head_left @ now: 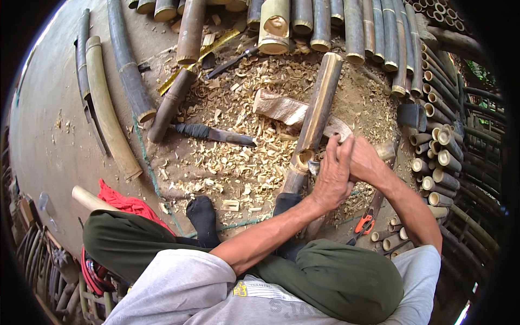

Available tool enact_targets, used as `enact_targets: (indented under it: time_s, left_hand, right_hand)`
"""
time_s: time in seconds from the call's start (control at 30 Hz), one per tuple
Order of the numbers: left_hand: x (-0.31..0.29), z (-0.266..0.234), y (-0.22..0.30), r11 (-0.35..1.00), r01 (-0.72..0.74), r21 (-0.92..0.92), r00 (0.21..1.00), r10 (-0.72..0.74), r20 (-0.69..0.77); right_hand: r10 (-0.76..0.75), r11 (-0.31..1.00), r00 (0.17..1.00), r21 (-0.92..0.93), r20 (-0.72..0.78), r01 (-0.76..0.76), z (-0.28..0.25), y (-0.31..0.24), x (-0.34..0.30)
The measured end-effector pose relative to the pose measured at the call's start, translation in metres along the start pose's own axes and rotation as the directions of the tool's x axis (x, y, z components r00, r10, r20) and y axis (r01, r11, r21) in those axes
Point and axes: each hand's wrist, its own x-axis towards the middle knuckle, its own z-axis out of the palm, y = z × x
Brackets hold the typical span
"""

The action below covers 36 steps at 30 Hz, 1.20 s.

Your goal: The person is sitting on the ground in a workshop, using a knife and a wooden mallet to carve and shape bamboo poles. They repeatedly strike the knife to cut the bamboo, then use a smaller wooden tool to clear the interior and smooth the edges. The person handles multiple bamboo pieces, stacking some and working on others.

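Observation:
A dark bamboo pole (320, 105) slants up and away in front of me, with a pale stripped band along its length and a cut opening near its lower part. Just right of that opening, my left hand (337, 176) is closed, a short metal blade (313, 167) showing at its edge. My right hand (365, 161) presses against it, fingers curled. A pale wooden end (385, 151) sticks out past the right hand, seemingly the same tool's handle; the grip between is hidden. Beneath the pole lies a crumpled tan strip (284, 110).
Wood shavings (238, 162) cover the ground. A knife with a wrapped handle (214, 134) lies by a short bamboo piece (172, 105). Left are long bamboo poles (111, 108) and a red cloth (132, 203). Stacked bamboo tubes (444, 157) and an orange-handled tool (365, 223) are right.

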Motion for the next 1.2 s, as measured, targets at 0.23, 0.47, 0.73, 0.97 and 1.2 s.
enact_targets:
  time_s: [0.23,0.47,0.73,0.97,1.2]
  left_hand:
    - [-0.009,-0.018,0.01,0.997,0.081,-0.002,0.949,-0.077,0.307]
    - [0.011,-0.043,0.003,0.982,0.04,0.187,0.583,-0.175,0.793]
    - [-0.018,-0.127,0.05,0.903,0.127,0.41,0.818,-0.329,0.472]
    - [-0.087,-0.189,0.047,0.572,0.276,0.772,0.58,-0.74,0.341]
    - [0.037,-0.199,0.086,0.451,-0.483,0.75,0.547,-0.513,0.661]
  right_hand:
    - [0.17,0.906,0.983,0.405,-0.076,-0.125,0.043,-0.022,-0.035]
    - [0.507,0.505,0.844,0.735,0.172,-0.453,0.148,-0.059,-0.052]
    - [0.442,-0.827,0.862,0.485,0.247,0.285,0.075,-0.17,-0.002]
    - [0.25,-0.858,0.946,0.499,0.205,0.118,0.099,-0.158,-0.007]
    - [0.155,-0.986,0.984,0.072,0.09,0.149,0.101,-0.162,0.017]
